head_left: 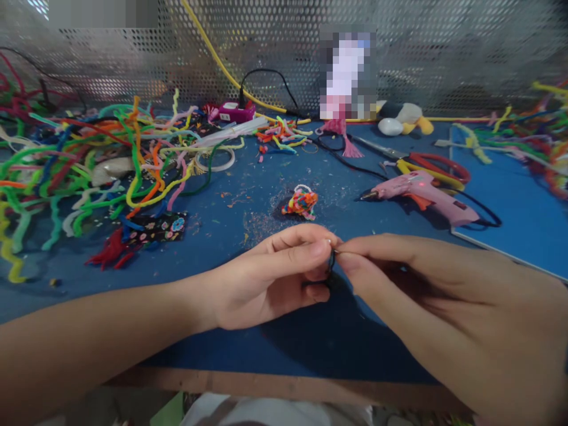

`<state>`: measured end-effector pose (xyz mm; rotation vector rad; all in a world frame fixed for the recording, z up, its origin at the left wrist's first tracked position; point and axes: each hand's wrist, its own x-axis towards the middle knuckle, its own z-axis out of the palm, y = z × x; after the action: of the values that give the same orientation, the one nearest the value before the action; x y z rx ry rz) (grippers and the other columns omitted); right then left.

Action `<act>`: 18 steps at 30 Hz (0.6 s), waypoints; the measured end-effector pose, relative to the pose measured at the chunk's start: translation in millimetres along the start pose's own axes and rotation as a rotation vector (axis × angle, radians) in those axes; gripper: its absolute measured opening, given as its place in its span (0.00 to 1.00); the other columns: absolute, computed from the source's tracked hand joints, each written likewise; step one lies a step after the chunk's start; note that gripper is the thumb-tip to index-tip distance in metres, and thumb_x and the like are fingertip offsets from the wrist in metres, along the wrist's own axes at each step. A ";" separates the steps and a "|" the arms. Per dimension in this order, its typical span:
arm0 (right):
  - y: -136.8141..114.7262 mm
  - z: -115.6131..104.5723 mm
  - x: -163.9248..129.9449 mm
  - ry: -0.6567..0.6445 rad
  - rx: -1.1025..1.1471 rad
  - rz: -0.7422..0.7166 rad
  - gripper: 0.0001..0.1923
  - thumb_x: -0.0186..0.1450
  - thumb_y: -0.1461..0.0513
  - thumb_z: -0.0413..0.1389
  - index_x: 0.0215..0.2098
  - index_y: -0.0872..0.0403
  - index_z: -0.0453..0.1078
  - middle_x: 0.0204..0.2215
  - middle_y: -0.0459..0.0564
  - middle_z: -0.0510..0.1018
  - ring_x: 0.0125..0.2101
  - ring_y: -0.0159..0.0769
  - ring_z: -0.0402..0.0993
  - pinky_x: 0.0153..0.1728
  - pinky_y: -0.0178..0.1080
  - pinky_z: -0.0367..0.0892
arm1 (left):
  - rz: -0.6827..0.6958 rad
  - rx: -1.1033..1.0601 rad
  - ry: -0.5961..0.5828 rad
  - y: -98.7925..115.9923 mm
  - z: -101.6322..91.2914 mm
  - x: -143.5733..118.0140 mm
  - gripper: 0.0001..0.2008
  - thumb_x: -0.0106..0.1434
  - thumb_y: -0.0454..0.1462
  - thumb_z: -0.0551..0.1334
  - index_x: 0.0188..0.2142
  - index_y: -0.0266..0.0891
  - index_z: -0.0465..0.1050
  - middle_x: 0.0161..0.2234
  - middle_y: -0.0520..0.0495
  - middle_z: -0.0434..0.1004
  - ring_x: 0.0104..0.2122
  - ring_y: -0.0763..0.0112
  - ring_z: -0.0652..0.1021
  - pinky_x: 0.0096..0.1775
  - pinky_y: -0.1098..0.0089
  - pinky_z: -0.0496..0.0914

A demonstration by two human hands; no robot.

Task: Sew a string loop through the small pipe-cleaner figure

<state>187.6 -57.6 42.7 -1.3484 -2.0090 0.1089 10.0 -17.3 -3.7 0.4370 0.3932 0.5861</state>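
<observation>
Near the front of the blue table, my left hand (275, 269) and my right hand (448, 290) meet fingertip to fingertip. Between them is a thin dark loop (332, 260), like a short cord; most of it is hidden by the fingers. My left thumb and forefinger pinch it, and a tiny pale spot shows at the thumb tip. My right thumb and forefinger are pressed together at its other side; what they grip is too small to name. Just beyond the hands lies a small multicoloured fuzzy piece (300, 204) with a whitish beaded loop.
Pipe cleaners (146, 154) are heaped on the left, beside a black patterned cloth piece (160, 228). At right lie a pink glue gun (426, 192), scissors (444, 168) and a blue board (515, 207). A purple power socket (237, 112) stands before the perforated metal screen (275, 53).
</observation>
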 end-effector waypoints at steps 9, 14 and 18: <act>1.9 -2.7 -2.6 0.022 -0.030 -0.011 0.09 0.67 0.64 0.58 0.35 0.46 0.80 0.29 0.42 0.86 0.22 0.33 0.79 0.27 0.34 0.74 | -0.025 -0.070 -0.018 2.8 1.0 0.7 0.08 0.56 0.38 0.76 0.32 0.42 0.79 0.29 0.55 0.68 0.29 0.81 0.68 0.37 0.75 0.68; -1.3 -0.3 1.1 -0.008 0.039 0.022 0.09 0.66 0.64 0.59 0.35 0.46 0.81 0.27 0.40 0.85 0.21 0.31 0.78 0.22 0.32 0.70 | -0.021 -0.071 -0.037 1.1 -0.4 1.8 0.07 0.58 0.38 0.75 0.33 0.42 0.79 0.30 0.54 0.70 0.30 0.80 0.69 0.38 0.74 0.69; -2.3 0.4 1.4 -0.020 0.087 0.069 0.08 0.66 0.64 0.59 0.33 0.46 0.81 0.23 0.38 0.83 0.19 0.29 0.76 0.19 0.31 0.67 | -0.003 -0.055 -0.044 0.1 -0.7 1.9 0.07 0.59 0.39 0.74 0.33 0.42 0.78 0.30 0.54 0.71 0.30 0.79 0.69 0.38 0.74 0.69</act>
<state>185.2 -57.4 44.1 -1.3663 -1.9517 0.2391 11.0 -15.9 -4.7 0.3962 0.3349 0.5817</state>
